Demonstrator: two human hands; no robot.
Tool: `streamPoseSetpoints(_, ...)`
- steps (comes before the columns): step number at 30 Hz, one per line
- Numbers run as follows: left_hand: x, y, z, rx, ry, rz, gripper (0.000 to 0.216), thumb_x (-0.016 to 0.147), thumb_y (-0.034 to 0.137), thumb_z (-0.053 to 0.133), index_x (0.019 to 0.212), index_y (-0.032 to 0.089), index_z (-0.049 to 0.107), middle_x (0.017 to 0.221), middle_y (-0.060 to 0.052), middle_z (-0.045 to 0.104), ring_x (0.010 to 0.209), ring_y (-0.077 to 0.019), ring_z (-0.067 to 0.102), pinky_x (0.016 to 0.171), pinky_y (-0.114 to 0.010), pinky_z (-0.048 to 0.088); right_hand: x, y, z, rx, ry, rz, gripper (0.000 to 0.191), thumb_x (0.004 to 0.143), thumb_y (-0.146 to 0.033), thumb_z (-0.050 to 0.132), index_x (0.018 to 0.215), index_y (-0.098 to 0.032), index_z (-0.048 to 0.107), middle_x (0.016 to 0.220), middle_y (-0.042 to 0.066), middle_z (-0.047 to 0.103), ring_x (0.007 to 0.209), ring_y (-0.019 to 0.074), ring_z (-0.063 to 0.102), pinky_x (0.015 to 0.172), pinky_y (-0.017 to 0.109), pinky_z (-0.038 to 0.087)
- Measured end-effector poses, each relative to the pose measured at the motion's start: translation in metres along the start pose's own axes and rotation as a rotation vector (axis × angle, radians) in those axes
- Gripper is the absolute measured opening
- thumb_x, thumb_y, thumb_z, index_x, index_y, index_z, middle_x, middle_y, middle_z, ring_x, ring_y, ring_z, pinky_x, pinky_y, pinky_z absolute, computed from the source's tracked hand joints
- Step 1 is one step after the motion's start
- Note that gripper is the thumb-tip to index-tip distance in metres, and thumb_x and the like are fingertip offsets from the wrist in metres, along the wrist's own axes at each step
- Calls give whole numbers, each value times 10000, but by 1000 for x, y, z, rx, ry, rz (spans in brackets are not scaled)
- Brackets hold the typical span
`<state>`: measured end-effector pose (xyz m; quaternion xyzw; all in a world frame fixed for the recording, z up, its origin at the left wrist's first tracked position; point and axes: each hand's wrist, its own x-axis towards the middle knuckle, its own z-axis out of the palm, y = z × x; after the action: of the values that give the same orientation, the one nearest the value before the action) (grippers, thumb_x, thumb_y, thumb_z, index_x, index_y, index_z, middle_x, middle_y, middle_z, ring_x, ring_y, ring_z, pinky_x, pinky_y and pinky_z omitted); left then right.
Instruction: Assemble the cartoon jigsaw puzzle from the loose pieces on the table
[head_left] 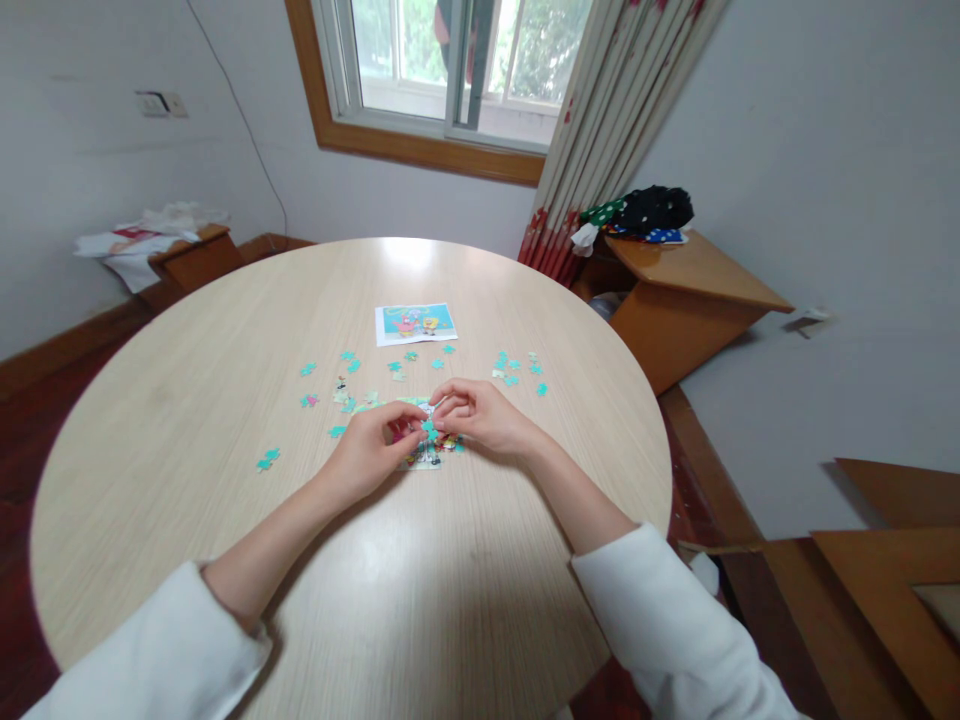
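My left hand [379,440] and my right hand [480,415] meet over a partly joined jigsaw puzzle [426,460] on the table. Between their fingertips is a small teal puzzle piece [430,428], pinched by the left thumb and fingers and by the right ones too. Much of the joined puzzle is hidden under the hands. Around it lie loose pieces, mostly teal, such as a pair [268,460] at the left and a cluster [512,367] at the right. Beyond the hands lies a printed reference picture [417,324] with cartoon figures.
The round wooden table [375,600] has its far edge towards a window [465,60] and a curtain [592,130]. Dark cloths [652,210] rest on a wooden stand [697,270] at the right. White cloths [142,235] lie on a low wooden piece at the left.
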<state>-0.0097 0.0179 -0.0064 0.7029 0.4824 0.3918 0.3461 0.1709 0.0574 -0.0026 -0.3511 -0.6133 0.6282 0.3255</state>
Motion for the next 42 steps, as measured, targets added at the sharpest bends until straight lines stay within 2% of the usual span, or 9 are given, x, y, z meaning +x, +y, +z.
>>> streamPoseSetpoints(10,3,0,-1,-206,29,-94,197,668,337,650,750,164,606,605,13,576,558,-124,538,540,-244,429,0,-3,-1,3,37,-13,214,663,-170,680,845,-167,568,675,-21,626,625,107,617,604,237,474)
streamPoseSetpoints(16,8,-5,-7,-274,117,-124,263,632,374,702,759,158,622,629,0,611,578,-131,566,574,-262,462,3,-3,-8,-1,150,-40,214,676,-206,684,843,-179,554,666,-24,618,634,120,639,611,250,490)
streamPoseSetpoints(24,11,-10,-11,-323,231,-144,282,611,355,726,771,160,600,645,8,602,610,-141,602,610,-273,483,4,-4,-9,10,175,-40,193,682,-186,663,836,-175,547,658,-20,623,618,111,635,584,236,481)
streamPoseSetpoints(35,10,-8,-9,-310,223,-158,332,612,425,736,762,158,606,663,-7,626,620,-152,618,601,-278,494,4,-1,-11,1,182,-45,202,688,-192,659,859,-177,553,672,-15,631,627,119,638,598,252,487)
streamPoseSetpoints(42,9,-8,-8,-339,188,-179,309,603,395,744,721,158,584,605,11,608,564,-130,589,565,-259,475,4,-2,-11,4,181,-48,199,689,-188,652,862,-175,554,658,-18,632,621,119,639,595,249,484)
